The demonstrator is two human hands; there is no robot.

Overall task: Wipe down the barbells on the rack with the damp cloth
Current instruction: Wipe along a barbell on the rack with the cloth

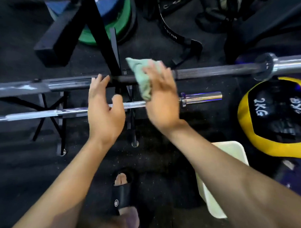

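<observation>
Two barbells lie across a black rack (117, 67). The upper, dark barbell (213, 71) runs the full width; a thinner chrome barbell (73, 111) sits below it, its sleeve ending at the right. A pale green cloth (141, 74) is draped over the dark barbell's middle. My right hand (161, 98) lies on the cloth with fingers spread, blurred by motion. My left hand (103, 105) hovers with relaxed, straight fingers between the two bars, fingertips near the dark bar, holding nothing.
A yellow-and-black 2 kg medicine ball (274, 118) lies at the right. A white tub (223, 178) stands near my right forearm. Green and blue weight plates (111, 20) and straps sit behind the rack. My sandalled foot (122, 192) is on the dark rubber floor.
</observation>
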